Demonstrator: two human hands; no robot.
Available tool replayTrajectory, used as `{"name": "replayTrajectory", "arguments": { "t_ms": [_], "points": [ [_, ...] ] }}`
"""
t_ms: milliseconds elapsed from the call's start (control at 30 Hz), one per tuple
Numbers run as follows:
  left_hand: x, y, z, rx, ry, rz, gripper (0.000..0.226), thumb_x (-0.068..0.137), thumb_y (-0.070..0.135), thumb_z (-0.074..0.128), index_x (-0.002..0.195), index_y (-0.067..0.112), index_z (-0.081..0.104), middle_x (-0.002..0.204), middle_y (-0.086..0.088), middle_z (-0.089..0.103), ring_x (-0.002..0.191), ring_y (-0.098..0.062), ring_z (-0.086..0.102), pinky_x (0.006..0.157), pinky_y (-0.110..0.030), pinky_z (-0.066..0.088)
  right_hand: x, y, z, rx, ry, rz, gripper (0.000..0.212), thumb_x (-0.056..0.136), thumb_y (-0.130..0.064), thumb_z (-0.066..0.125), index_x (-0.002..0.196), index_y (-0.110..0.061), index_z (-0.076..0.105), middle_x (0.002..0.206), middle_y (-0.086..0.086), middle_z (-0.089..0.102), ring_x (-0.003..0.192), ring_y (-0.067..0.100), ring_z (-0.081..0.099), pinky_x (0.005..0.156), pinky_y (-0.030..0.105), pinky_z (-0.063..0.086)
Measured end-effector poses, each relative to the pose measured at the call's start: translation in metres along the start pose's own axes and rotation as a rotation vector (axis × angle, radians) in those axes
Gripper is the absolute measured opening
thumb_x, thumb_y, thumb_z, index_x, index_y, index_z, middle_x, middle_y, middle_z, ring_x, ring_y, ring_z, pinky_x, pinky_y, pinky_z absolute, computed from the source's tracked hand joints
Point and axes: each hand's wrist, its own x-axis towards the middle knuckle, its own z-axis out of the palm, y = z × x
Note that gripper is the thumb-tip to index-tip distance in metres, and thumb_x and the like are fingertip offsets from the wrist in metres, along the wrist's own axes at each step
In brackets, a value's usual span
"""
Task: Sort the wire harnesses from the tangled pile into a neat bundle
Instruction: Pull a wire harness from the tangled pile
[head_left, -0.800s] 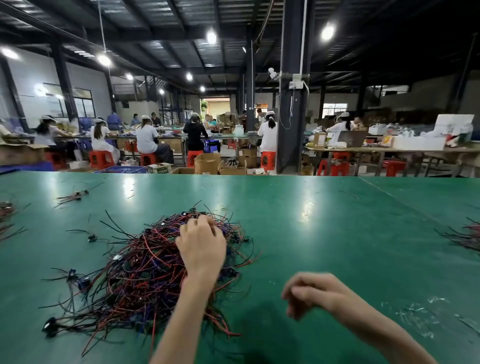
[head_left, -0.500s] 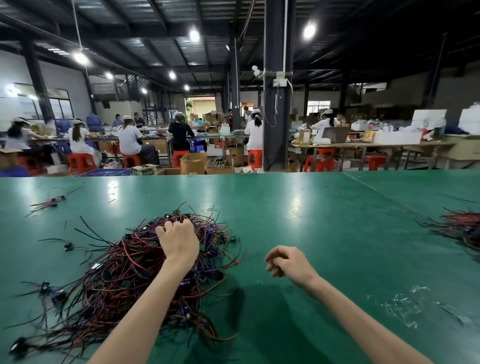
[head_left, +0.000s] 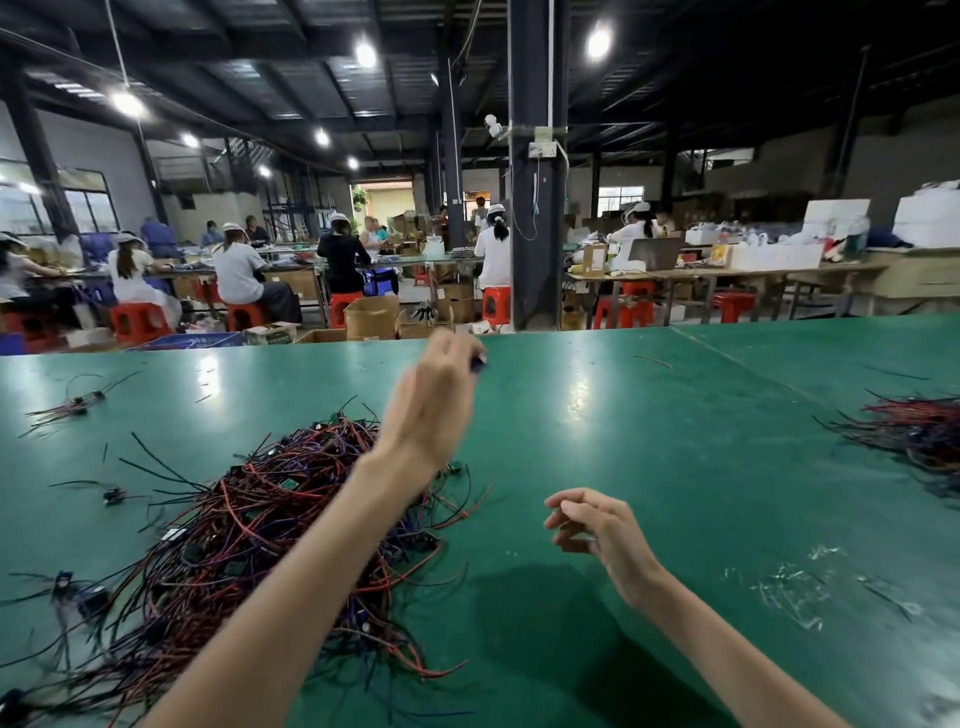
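The tangled pile (head_left: 249, 525) of wire harnesses sprawls at near left — thin red, black and purple leads looped over one another, small black connectors among them, ends splayed outward. Stray harnesses (head_left: 72, 408) lie apart at far left; a second heap (head_left: 914, 436) sits at the right edge. A blurred dark-blue piece (head_left: 479, 362) is pinched in the raised left hand (head_left: 431, 410).

Blurred dark bit (head_left: 479, 362) in left fingers (head_left: 453, 347)
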Motion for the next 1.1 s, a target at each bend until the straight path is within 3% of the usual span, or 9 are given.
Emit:
{"name": "replayTrajectory", "arguments": {
  "t_ms": [100,200,367,467,567,700,800,900,1100],
  "points": [
    [-0.043,0.015,0.041,-0.019,-0.223,0.029,0.017,0.094,0.003,0.049,0.108,0.007,0.058,0.104,-0.009,0.056,0.072,-0.028,0.061,0.069,-0.041,0.052,0.001,-0.005,0.008,0.174,-0.046,0.072,0.024,0.095,-0.015,0.05,0.093,0.002,0.068,0.077,0.011,0.066,0.061,0.018,0.059,0.056,0.03,0.051],
    [-0.081,0.017,0.068,-0.038,-0.319,0.007,0.02,0.094,0.009,0.047,0.112,0.01,0.057,0.105,-0.007,0.051,0.08,-0.032,0.059,0.071,-0.045,0.047,0.006,-0.008,0.02,0.224,-0.036,0.169,0.023,0.095,-0.018,0.052,0.088,-0.001,0.066,0.071,0.008,0.064,0.056,0.016,0.057,0.049,0.027,0.05],
    [-0.11,0.005,0.082,-0.189,-0.277,-0.063,0.025,0.087,0.001,0.055,0.112,0.008,0.059,0.107,-0.004,0.051,0.087,-0.024,0.059,0.076,-0.035,0.048,0.02,-0.013,0.028,0.194,-0.073,0.21,0.012,0.089,-0.005,0.059,0.095,0.003,0.066,0.07,0.008,0.066,0.055,0.014,0.058,0.052,0.025,0.051],
    [-0.114,0.0,0.082,-0.362,-0.208,-0.255,0.029,0.082,0.001,0.065,0.107,0.014,0.065,0.102,0.003,0.055,0.086,-0.01,0.058,0.081,-0.021,0.046,0.027,-0.013,0.035,0.214,-0.097,0.235,0.008,0.088,-0.003,0.059,0.091,0.001,0.066,0.068,0.008,0.066,0.054,0.013,0.056,0.054,0.024,0.051],
    [-0.121,-0.004,0.082,-0.56,-0.201,-0.518,0.023,0.083,0.008,0.068,0.1,0.023,0.067,0.098,0.004,0.062,0.082,-0.011,0.063,0.077,-0.028,0.054,0.026,-0.003,0.044,0.247,-0.095,0.224,0.008,0.09,-0.002,0.057,0.086,0.001,0.064,0.069,0.009,0.066,0.057,0.014,0.06,0.055,0.025,0.053],
    [-0.124,-0.007,0.083,-0.783,-0.21,-0.801,0.022,0.085,0.0,0.066,0.098,0.017,0.061,0.093,-0.007,0.067,0.069,-0.019,0.067,0.065,-0.033,0.059,0.021,0.004,0.046,0.295,-0.043,0.164,0.009,0.09,0.001,0.055,0.085,0.003,0.062,0.071,0.012,0.064,0.056,0.014,0.062,0.053,0.025,0.054],
    [-0.125,-0.008,0.084,-0.847,-0.199,-0.857,0.017,0.083,-0.005,0.066,0.09,0.01,0.067,0.08,-0.011,0.07,0.069,-0.02,0.067,0.065,-0.032,0.058,0.017,0.003,0.036,0.336,-0.02,0.118,0.008,0.089,0.002,0.056,0.086,0.004,0.063,0.076,0.014,0.064,0.06,0.014,0.064,0.055,0.026,0.055],
    [-0.125,-0.005,0.084,-0.899,-0.202,-0.863,0.015,0.081,-0.007,0.067,0.084,0.007,0.068,0.072,-0.01,0.07,0.064,-0.018,0.068,0.062,-0.029,0.057,0.013,0.0,0.03,0.312,-0.106,0.122,0.008,0.086,-0.004,0.062,0.087,0.003,0.066,0.074,0.012,0.065,0.061,0.015,0.06,0.058,0.026,0.054],
    [-0.126,0.004,0.082,-1.105,-0.317,-0.96,0.003,0.088,-0.004,0.059,0.088,-0.007,0.06,0.063,-0.012,0.063,0.052,-0.016,0.062,0.051,-0.027,0.054,0.011,0.0,0.026,0.181,-0.126,0.196,0.012,0.082,-0.01,0.065,0.076,-0.002,0.07,0.062,0.008,0.065,0.048,0.011,0.056,0.048,0.021,0.049]
  ]
}}
